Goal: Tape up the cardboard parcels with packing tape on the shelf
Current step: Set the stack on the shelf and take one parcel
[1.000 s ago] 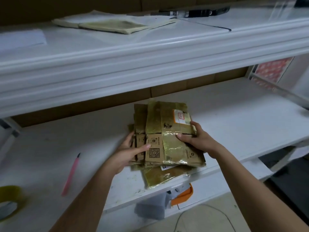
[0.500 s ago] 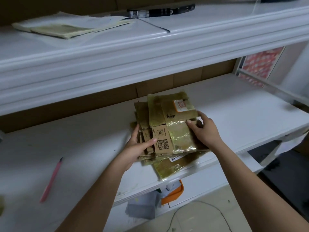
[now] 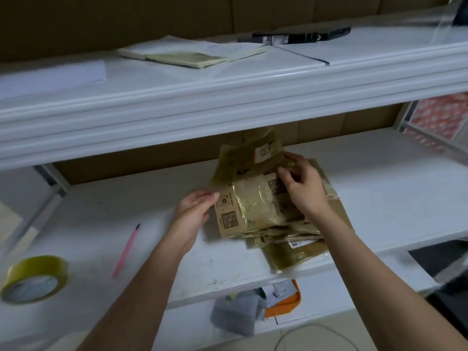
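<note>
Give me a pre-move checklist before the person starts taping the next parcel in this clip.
1. Tape roll within reach on the shelf, to the person's left: ok.
2. A hand free to fetch it: not ok; left hand steadies the parcel stack, right hand lifts the top parcel.
3. Stack fully on the shelf: not ok; the bottom parcel overhangs the front edge.
4. Loose tape end ready: cannot tell.
5. Pink pen clear of the stack: ok.
</note>
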`<state>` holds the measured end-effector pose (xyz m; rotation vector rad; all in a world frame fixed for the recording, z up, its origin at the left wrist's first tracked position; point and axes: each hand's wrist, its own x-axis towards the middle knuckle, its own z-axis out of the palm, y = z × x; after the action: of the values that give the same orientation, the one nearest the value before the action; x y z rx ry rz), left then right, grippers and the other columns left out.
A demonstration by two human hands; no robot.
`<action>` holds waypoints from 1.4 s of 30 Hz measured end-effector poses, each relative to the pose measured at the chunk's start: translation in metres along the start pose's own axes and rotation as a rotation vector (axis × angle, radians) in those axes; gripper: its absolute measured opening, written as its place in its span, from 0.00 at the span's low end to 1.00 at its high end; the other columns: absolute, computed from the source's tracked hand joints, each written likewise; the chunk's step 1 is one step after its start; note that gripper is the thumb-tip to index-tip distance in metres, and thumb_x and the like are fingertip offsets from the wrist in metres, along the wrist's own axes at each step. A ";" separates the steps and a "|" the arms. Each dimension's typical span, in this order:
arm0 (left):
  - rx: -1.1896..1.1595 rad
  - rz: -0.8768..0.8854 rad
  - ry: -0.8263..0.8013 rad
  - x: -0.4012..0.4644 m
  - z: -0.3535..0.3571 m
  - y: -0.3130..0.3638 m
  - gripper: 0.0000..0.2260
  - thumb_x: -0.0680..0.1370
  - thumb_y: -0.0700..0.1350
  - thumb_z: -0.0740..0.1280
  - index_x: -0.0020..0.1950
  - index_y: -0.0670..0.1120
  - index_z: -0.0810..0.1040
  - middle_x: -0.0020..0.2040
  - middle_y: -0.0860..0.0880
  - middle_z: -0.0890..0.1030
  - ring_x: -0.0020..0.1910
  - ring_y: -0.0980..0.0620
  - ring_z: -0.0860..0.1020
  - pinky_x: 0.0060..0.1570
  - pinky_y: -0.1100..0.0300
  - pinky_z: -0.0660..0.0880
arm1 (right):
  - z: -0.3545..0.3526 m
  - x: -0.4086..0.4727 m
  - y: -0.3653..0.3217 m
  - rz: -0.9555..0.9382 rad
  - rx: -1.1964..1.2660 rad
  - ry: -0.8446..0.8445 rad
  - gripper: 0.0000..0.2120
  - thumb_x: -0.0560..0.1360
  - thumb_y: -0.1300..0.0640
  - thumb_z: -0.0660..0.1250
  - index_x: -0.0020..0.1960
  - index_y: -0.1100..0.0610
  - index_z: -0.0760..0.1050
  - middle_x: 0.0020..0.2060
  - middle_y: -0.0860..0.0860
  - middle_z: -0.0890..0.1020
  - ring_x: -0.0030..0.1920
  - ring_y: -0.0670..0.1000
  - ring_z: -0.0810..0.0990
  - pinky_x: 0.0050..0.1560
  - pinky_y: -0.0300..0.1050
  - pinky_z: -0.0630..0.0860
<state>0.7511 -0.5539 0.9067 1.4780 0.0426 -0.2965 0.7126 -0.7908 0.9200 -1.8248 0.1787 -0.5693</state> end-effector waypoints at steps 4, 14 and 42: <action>-0.013 0.005 0.124 -0.003 -0.045 0.001 0.08 0.75 0.37 0.71 0.52 0.43 0.77 0.54 0.40 0.83 0.58 0.42 0.81 0.64 0.49 0.74 | 0.037 -0.006 -0.009 -0.024 -0.032 -0.167 0.19 0.79 0.58 0.66 0.70 0.51 0.71 0.55 0.49 0.81 0.55 0.46 0.80 0.56 0.40 0.76; 0.432 -0.167 0.254 0.003 -0.134 -0.034 0.25 0.73 0.43 0.75 0.68 0.46 0.71 0.63 0.45 0.75 0.62 0.43 0.76 0.60 0.52 0.73 | 0.088 -0.035 0.001 0.041 -0.626 -0.432 0.29 0.74 0.46 0.71 0.72 0.51 0.68 0.68 0.56 0.71 0.70 0.59 0.64 0.69 0.49 0.63; 1.374 0.041 -0.292 0.009 -0.155 -0.082 0.46 0.67 0.65 0.74 0.79 0.59 0.55 0.80 0.53 0.51 0.78 0.46 0.56 0.75 0.41 0.43 | 0.168 -0.096 0.031 0.139 -1.095 -0.631 0.28 0.77 0.49 0.67 0.70 0.58 0.60 0.60 0.59 0.77 0.63 0.61 0.73 0.62 0.53 0.68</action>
<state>0.7647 -0.4083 0.8098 2.7625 -0.5229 -0.5528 0.7121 -0.6191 0.8258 -2.9134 0.1975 0.3255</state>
